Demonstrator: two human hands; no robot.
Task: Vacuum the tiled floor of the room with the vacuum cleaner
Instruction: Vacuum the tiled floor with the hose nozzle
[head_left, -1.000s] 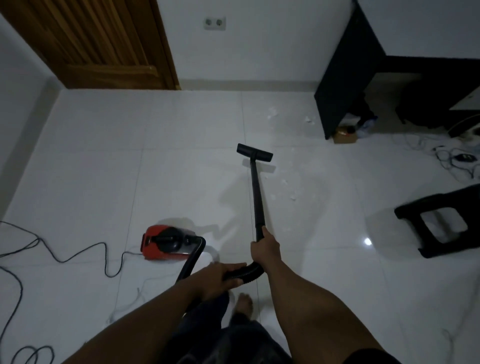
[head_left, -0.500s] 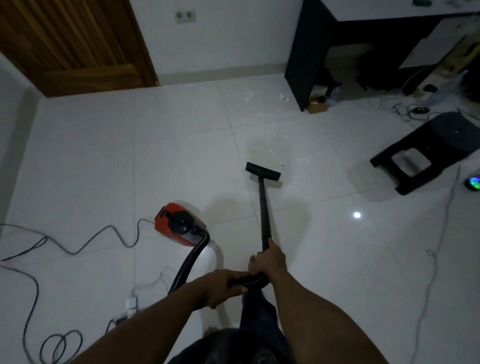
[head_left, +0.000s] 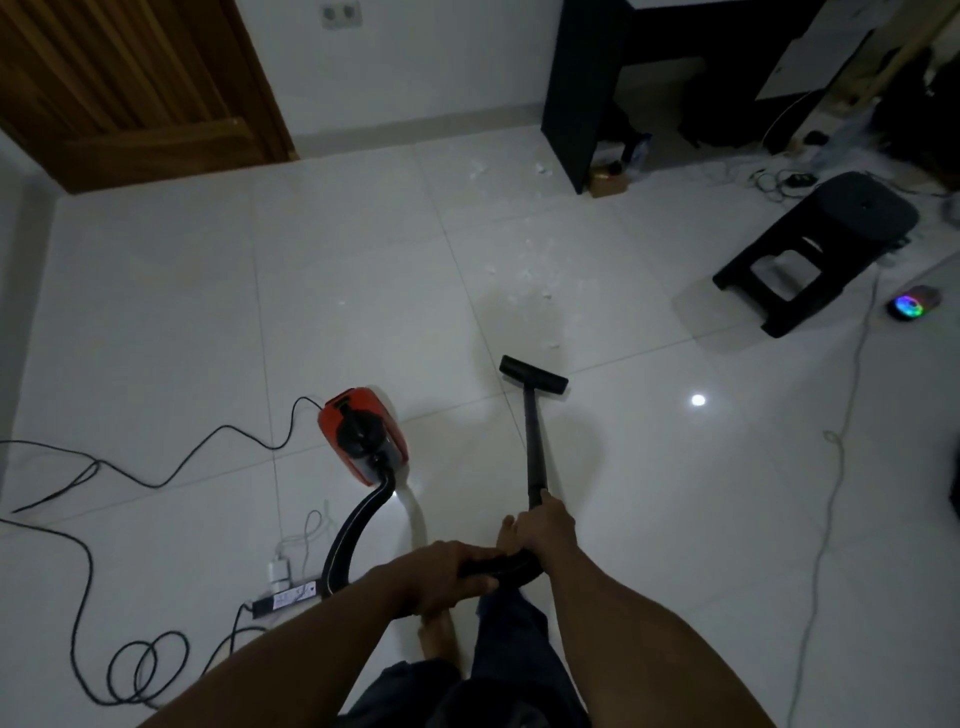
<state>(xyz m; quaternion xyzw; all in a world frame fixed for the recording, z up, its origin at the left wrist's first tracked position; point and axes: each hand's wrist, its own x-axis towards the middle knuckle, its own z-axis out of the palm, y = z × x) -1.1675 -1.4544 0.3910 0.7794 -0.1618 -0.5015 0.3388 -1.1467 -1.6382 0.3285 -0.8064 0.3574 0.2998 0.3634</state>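
Observation:
A red canister vacuum cleaner (head_left: 362, 434) sits on the white tiled floor (head_left: 208, 312), left of centre. Its black hose (head_left: 353, 535) curves from the canister back to the curved handle. My left hand (head_left: 441, 574) is closed on that handle. My right hand (head_left: 545, 527) grips the lower end of the black wand (head_left: 534, 447). The flat black floor nozzle (head_left: 533, 375) rests on the tiles ahead of me. Small white scraps (head_left: 535, 280) lie scattered on the floor beyond the nozzle, and more scraps (head_left: 478, 171) lie near the far wall.
A black power cord (head_left: 104, 467) loops over the floor at left, near a power strip (head_left: 283, 600). A black stool (head_left: 821, 249) lies tipped at right beside a glowing gadget (head_left: 911, 304). A dark desk (head_left: 582, 88), a small box (head_left: 608, 182) and tangled cables stand far right. A wooden door (head_left: 130, 78) is far left.
The nozzle has been drawn back toward me, away from the white scraps. The red canister has swung round and rolled closer. My view has shifted back and right, showing more of the stool.

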